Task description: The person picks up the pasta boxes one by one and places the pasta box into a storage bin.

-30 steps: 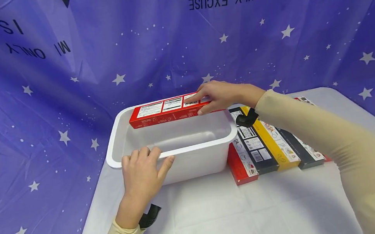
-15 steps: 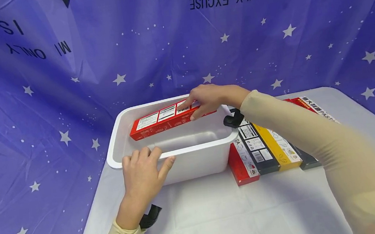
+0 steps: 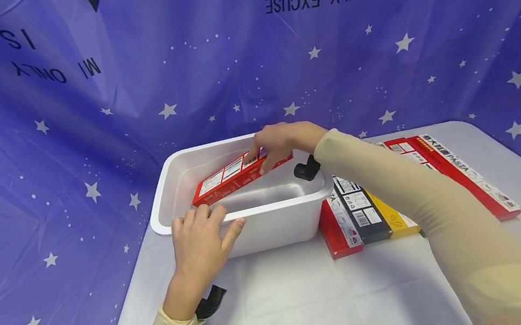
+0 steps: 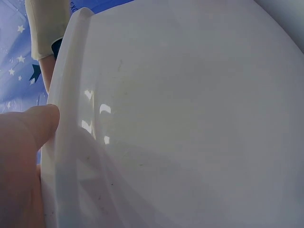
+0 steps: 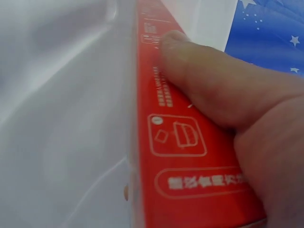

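Note:
In the head view, my right hand grips a long red pasta box inside a white plastic bin. The box lies tilted, its left end lower than the held end. Close up in the right wrist view, the thumb presses on the red printed side of the box; the other fingers are mostly hidden behind it. My left hand holds the near rim of the bin, fingers hooked over it. The left wrist view has the thumb against that rim, beside the smooth white outer wall.
Right of the bin, several pasta boxes lie side by side on the white-covered table: a red box, a black box, a yellow box and another red box. My right sleeve hides part of them. A purple star-printed cloth hangs behind.
My right hand has moved left and down with the red pasta box, from the far rim into the bin, and the box has tilted more. The left hand stays on the rim.

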`<action>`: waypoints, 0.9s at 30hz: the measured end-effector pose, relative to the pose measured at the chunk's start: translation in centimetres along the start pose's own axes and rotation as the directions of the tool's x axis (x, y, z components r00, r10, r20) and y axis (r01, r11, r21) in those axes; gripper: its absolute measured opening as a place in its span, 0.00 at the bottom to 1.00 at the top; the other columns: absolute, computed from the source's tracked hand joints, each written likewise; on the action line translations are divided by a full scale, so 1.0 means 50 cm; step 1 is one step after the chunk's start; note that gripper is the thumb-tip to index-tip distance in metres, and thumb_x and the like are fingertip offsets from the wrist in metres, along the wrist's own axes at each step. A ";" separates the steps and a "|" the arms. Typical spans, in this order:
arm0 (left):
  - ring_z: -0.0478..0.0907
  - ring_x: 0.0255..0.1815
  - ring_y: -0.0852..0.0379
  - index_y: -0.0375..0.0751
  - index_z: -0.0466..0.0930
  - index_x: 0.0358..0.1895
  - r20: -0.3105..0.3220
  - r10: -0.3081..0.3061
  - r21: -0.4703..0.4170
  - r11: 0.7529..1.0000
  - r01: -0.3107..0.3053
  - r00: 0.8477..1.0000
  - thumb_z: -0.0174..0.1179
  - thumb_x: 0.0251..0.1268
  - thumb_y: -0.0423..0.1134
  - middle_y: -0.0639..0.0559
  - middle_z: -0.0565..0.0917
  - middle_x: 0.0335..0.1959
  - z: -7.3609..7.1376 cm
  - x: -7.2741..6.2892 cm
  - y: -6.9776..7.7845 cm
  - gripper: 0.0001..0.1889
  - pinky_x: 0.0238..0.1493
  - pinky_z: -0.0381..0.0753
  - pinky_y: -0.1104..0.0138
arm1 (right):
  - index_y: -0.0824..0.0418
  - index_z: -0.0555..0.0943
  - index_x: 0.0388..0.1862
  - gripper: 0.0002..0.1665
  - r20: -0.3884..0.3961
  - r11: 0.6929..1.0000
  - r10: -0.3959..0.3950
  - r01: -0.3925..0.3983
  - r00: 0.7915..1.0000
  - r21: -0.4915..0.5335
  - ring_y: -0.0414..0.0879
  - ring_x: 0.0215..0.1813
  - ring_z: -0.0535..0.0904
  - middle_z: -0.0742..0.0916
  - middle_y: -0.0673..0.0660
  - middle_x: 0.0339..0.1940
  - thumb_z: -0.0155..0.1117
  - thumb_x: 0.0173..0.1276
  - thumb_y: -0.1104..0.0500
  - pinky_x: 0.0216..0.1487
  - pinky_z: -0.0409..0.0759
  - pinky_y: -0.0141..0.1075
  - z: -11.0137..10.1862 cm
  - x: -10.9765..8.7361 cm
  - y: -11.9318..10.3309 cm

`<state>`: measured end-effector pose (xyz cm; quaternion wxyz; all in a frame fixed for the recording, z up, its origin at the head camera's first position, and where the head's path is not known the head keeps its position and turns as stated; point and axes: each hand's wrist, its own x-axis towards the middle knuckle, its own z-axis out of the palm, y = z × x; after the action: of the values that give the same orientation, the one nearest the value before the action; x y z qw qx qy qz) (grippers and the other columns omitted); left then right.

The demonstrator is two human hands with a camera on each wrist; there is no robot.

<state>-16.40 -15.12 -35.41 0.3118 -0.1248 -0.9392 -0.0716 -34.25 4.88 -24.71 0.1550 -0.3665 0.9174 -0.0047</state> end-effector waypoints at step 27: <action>0.77 0.35 0.40 0.42 0.78 0.37 -0.012 0.008 0.003 1.000 -0.008 1.000 0.64 0.63 0.60 0.41 0.82 0.34 0.000 0.001 0.000 0.22 0.38 0.67 0.50 | 0.39 0.82 0.64 0.29 0.031 0.999 -0.038 0.038 0.999 0.018 0.49 0.58 0.79 0.86 0.52 0.62 0.75 0.63 0.53 0.61 0.79 0.40 0.056 0.054 -0.007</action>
<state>-16.42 -15.10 -35.40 0.3179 -0.1274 -0.9369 -0.0696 -35.04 3.09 -28.11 0.1722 -0.3826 0.9077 -0.0099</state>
